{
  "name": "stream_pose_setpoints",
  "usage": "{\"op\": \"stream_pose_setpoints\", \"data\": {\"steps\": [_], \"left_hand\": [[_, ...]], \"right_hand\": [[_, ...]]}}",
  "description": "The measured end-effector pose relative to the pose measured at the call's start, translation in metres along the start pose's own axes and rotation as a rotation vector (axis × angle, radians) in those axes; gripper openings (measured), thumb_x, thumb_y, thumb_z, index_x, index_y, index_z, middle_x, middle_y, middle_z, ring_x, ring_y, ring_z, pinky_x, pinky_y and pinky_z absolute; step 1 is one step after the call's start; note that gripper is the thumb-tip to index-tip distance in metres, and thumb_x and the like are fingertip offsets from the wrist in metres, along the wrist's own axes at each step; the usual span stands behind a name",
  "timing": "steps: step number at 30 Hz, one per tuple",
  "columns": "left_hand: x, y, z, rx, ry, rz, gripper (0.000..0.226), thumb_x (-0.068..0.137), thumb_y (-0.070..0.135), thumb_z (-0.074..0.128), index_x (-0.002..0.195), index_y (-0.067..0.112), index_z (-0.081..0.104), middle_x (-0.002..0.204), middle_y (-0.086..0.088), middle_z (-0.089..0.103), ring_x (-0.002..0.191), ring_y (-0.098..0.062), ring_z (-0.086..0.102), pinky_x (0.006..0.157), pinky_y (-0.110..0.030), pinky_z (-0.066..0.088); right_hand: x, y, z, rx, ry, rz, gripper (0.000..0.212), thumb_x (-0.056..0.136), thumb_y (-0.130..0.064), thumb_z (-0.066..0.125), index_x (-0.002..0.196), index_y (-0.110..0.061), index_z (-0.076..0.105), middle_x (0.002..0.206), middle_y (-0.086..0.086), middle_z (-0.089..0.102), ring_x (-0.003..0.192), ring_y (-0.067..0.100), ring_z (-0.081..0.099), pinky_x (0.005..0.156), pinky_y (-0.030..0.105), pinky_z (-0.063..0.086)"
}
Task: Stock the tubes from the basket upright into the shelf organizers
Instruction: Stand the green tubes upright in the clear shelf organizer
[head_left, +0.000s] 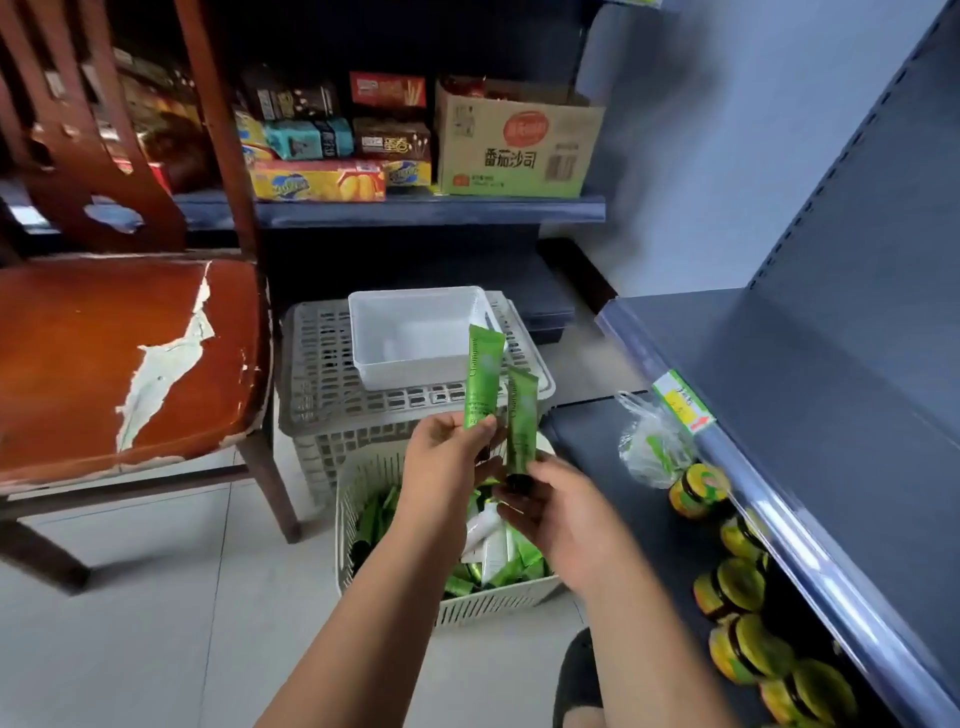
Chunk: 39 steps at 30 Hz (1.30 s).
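Standing upright above the basket (483, 605), the left tube (484, 376) is pinched at its lower end by the left hand (441, 457). Just beside it, the right tube (522, 421) is gripped at its dark cap by the right hand (561, 514). More tubes (498, 571) lie in the basket. Behind, a white bin (410, 376) sits on a crate (322, 364). Jars (737, 587) line the shelf (587, 457).

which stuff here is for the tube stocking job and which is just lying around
Job: left hand holding a tube; right hand holding a second tube; basket; white bin.
Lying about: chair; crate; carton; snack boxes; jars; bag.
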<state>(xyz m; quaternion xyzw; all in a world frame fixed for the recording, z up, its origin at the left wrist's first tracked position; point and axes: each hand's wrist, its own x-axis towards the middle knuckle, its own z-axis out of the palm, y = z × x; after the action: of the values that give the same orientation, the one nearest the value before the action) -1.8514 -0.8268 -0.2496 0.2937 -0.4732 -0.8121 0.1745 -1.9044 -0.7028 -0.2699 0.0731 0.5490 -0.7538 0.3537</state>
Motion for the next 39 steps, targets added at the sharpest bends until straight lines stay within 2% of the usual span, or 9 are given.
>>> {"op": "stream_pose_setpoints", "data": {"steps": [4,8,12,17,21,24,30,35,39], "left_hand": [[-0.026,0.011,0.032,-0.003,-0.147,-0.007,0.031,0.092,-0.002,0.065,0.122,0.000,0.059,0.114,-0.023,0.072,0.099,-0.033,0.073,0.090,-0.044,0.060],[-0.060,0.017,0.070,-0.006,-0.353,-0.021,0.027,0.094,-0.006,0.054,0.112,0.009,0.068,0.096,-0.017,0.070,0.088,-0.024,0.066,0.077,-0.031,0.057],[-0.093,0.012,0.110,0.057,-0.499,-0.007,0.025,0.098,0.008,0.058,0.120,0.015,0.067,0.101,-0.005,0.074,0.090,-0.016,0.064,0.077,-0.030,0.051],[-0.141,0.015,0.155,0.096,-0.619,0.007,0.016,0.099,0.019,0.063,0.114,0.014,0.067,0.104,-0.010,0.077,0.090,-0.016,0.067,0.069,-0.025,0.052],[-0.181,0.012,0.190,0.122,-0.763,0.012,0.023,0.096,0.015,0.066,0.118,0.012,0.064,0.105,-0.011,0.078,0.095,-0.019,0.071,0.076,-0.029,0.052],[-0.216,0.000,0.214,0.138,-0.888,0.009,0.022,0.094,0.014,0.068,0.116,0.015,0.064,0.105,-0.010,0.078,0.101,-0.024,0.073,0.083,-0.035,0.051],[-0.285,-0.035,0.255,0.196,-1.119,0.071,0.031,0.093,0.005,0.068,0.123,0.003,0.061,0.111,-0.022,0.074,0.061,-0.001,0.060,0.052,-0.012,0.041],[-0.330,-0.072,0.285,0.243,-1.243,0.008,0.039,0.082,0.013,0.078,0.119,0.009,0.065,0.098,-0.019,0.075,0.081,-0.019,0.057,0.078,-0.037,0.040],[-0.362,-0.107,0.316,0.294,-1.284,-0.012,0.031,0.089,0.000,0.071,0.119,0.004,0.064,0.079,0.002,0.071,0.081,-0.020,0.061,0.078,-0.036,0.046]], "right_hand": [[-0.040,-0.028,-0.007,-0.075,0.026,-0.162,0.023,0.096,-0.008,0.056,0.111,-0.015,0.073,0.100,0.014,0.073,0.084,0.024,0.068,0.075,0.032,0.051],[-0.083,-0.057,-0.035,-0.032,0.159,-0.327,0.018,0.093,-0.009,0.066,0.108,-0.004,0.074,0.109,0.026,0.072,0.089,0.029,0.067,0.079,0.037,0.053],[-0.132,-0.084,-0.058,-0.009,0.367,-0.458,0.012,0.090,-0.007,0.072,0.101,-0.011,0.075,0.087,0.008,0.077,0.072,0.017,0.069,0.066,0.030,0.052],[-0.193,-0.098,-0.088,0.001,0.511,-0.584,0.019,0.081,-0.013,0.081,0.078,-0.032,0.079,0.087,0.009,0.077,0.087,0.031,0.070,0.090,0.057,0.054],[-0.247,-0.102,-0.117,0.138,0.571,-0.694,0.015,0.086,-0.003,0.075,0.080,-0.016,0.073,0.080,0.005,0.076,0.074,0.020,0.069,0.082,0.042,0.055],[-0.292,-0.101,-0.146,0.160,0.611,-0.778,0.013,0.089,-0.003,0.072,0.085,-0.015,0.072,0.087,0.005,0.077,0.087,0.023,0.070,0.089,0.040,0.054],[-0.375,-0.091,-0.213,0.042,0.736,-0.871,0.010,0.095,-0.005,0.065,0.100,-0.006,0.074,0.097,0.012,0.075,0.091,0.023,0.069,0.087,0.037,0.058],[-0.439,-0.072,-0.263,0.025,0.968,-0.906,0.013,0.093,-0.009,0.071,0.092,-0.021,0.076,0.089,-0.009,0.078,0.090,0.009,0.072,0.094,0.036,0.055],[-0.484,-0.055,-0.309,-0.032,1.124,-0.908,0.016,0.092,-0.012,0.072,0.092,-0.028,0.071,0.083,-0.021,0.075,0.085,-0.001,0.069,0.089,0.034,0.055]]}}
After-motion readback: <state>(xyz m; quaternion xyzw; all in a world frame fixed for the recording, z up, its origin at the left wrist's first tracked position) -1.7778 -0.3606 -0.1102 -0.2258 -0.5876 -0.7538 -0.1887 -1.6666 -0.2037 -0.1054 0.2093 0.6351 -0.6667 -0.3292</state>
